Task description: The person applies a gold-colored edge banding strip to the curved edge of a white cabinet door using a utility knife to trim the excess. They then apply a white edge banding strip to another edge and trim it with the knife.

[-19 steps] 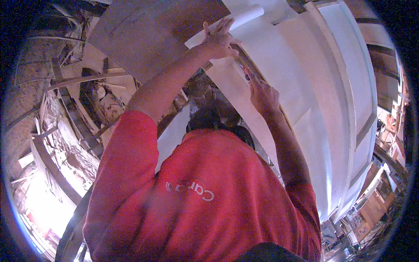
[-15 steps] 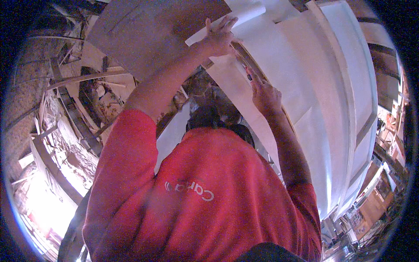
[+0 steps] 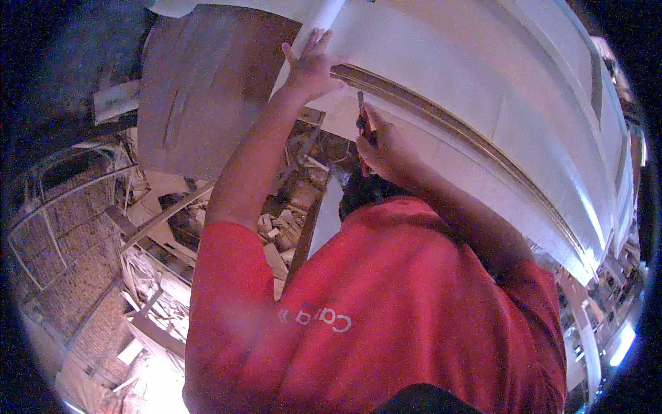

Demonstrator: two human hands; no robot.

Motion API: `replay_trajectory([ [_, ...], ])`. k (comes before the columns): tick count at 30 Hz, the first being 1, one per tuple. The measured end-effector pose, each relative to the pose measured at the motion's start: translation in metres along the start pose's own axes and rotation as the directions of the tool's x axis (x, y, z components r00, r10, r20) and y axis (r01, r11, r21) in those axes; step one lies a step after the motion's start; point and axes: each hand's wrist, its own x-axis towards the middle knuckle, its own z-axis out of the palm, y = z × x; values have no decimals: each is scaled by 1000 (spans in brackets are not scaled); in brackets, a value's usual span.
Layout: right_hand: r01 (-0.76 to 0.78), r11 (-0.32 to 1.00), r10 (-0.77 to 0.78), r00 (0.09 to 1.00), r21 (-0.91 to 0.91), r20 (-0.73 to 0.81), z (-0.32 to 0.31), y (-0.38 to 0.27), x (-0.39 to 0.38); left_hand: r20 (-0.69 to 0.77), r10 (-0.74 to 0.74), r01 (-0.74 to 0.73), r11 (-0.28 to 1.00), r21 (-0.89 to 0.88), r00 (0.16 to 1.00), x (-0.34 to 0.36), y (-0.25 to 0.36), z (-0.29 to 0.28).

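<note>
My left hand [image 3: 310,69] has its fingers spread on a pale sheet [image 3: 321,17], beside a dark brown board [image 3: 207,83]. A long narrow wooden strip or channel [image 3: 483,145] runs from near that hand down to the right across white panels [image 3: 483,62]. My right hand [image 3: 386,155] is closed round a slim red-handled tool with a metal blade [image 3: 360,105], which points upward below my left hand, close to the strip's upper end. Whether its tip touches the panel I cannot tell.
Framing pieces [image 3: 158,224] and scattered wood offcuts [image 3: 276,231] lie below and left of the work. A woven mat-like surface [image 3: 69,290] is at the far left. The red shirt [image 3: 414,310] fills the lower middle.
The view has turned, with the panels now slanting more across it. My right hand has moved closer to my left, and the tool's blade now points straight up. My left hand remains spread.
</note>
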Motion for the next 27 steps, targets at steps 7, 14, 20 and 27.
replay_trajectory([
  [7,-28,996,38,993,81,-116,27,-12,24,27,-5,2,993,114,1000,8,-4,-4],
  [14,-22,990,38,993,136,-113,33,-6,41,1,-32,31,982,184,999,17,0,-3],
  [20,-37,989,56,990,147,-130,32,1,34,-46,-17,24,987,160,999,15,8,-2],
  [27,-130,938,166,982,322,-86,37,-12,37,-67,-6,19,982,187,998,16,7,0],
])
